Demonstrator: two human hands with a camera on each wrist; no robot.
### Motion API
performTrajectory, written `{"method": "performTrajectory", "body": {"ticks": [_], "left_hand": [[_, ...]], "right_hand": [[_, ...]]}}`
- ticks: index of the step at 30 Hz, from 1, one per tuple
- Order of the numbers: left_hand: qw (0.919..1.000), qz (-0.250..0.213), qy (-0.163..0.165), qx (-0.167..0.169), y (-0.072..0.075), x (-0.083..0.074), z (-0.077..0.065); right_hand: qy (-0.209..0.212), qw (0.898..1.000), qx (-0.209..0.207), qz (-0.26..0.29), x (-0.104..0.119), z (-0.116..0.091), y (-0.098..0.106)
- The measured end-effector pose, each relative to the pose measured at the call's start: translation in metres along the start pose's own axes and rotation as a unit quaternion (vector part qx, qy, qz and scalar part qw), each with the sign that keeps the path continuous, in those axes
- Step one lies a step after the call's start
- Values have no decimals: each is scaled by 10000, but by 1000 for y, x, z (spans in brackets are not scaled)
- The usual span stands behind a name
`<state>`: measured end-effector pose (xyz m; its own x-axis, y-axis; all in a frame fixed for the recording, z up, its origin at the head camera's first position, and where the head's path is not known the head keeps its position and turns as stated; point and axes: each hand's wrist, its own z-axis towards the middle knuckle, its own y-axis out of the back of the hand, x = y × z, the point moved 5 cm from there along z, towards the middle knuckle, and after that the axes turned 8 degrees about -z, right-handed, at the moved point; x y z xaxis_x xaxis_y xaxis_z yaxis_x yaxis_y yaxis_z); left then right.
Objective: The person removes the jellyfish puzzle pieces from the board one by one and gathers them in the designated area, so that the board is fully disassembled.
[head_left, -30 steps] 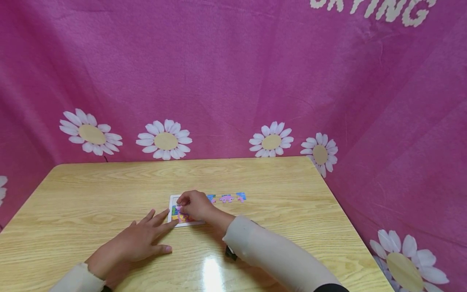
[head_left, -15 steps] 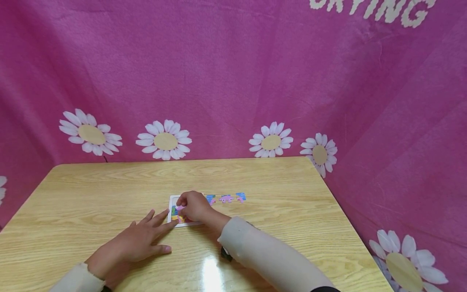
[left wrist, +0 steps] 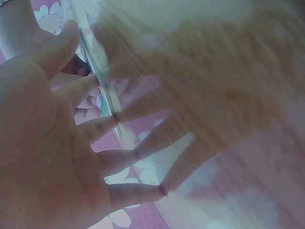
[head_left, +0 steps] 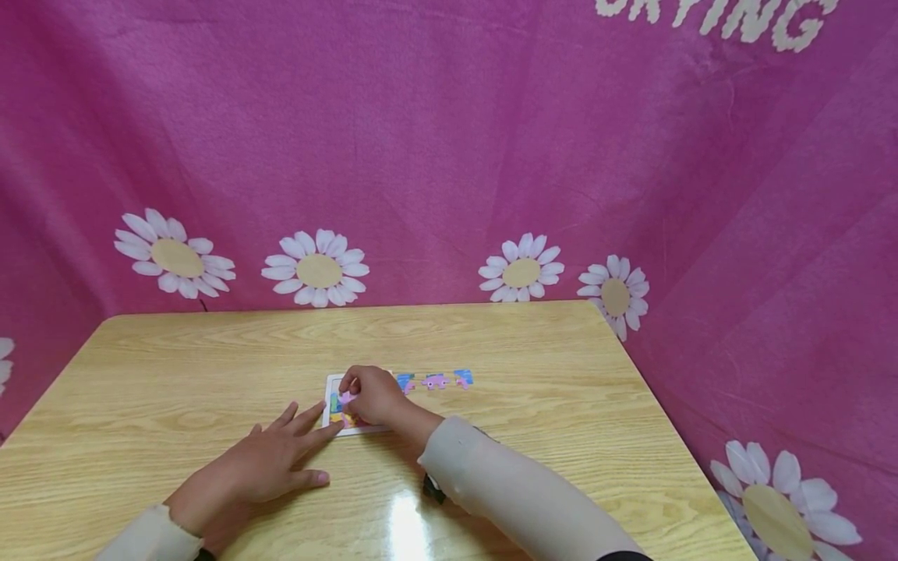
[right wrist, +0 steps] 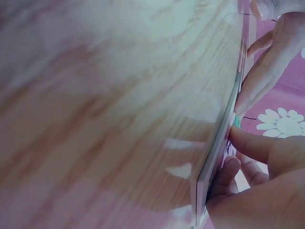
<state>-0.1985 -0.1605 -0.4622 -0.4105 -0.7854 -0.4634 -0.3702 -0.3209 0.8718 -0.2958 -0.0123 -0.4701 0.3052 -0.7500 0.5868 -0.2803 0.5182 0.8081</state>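
Observation:
A small jigsaw puzzle in a white-rimmed tray lies on the table, its picture partly filled in with green, yellow and pink. My left hand is spread with straight fingers, two fingertips resting on the tray's left side. Over the tray, my right hand pinches a pink puzzle piece between thumb and curled fingers, low against the picture. In the right wrist view, the thumb and fingers are right at the tray. Much of the picture is hidden under the right hand.
Loose puzzle pieces lie in a row right of the tray: a blue and pink one, a pink one with eyes and another blue and pink one. A pink curtain with daisies hangs behind the wooden table.
My right hand and forearm have shifted slightly left over the tray, showing more of the nearest loose piece. My left hand has stayed in place.

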Motion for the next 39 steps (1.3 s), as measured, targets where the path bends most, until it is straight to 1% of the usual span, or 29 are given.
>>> {"method": "performTrajectory", "body": {"ticks": [6,12,16,22,33,39], "left_hand": [[10000,-56,-9,30,0,0,0],[10000,-52,26,58,0,0,0],[9999,-80,34,73,0,-1,0],[9999,-91,38,86,1,-2,0],[9999,-95,8,87,0,-1,0],[9999,-71,-33,89,1,-1,1]], "right_hand": [[-357,9957,158,844,-4,1,-2],[-535,9901,175,1283,-4,2,-1],[-644,9885,202,1352,-4,1,0],[-582,9909,164,1206,-3,0,1],[-593,9907,119,1217,-2,0,2],[-588,9898,163,1286,-3,0,2]]}}
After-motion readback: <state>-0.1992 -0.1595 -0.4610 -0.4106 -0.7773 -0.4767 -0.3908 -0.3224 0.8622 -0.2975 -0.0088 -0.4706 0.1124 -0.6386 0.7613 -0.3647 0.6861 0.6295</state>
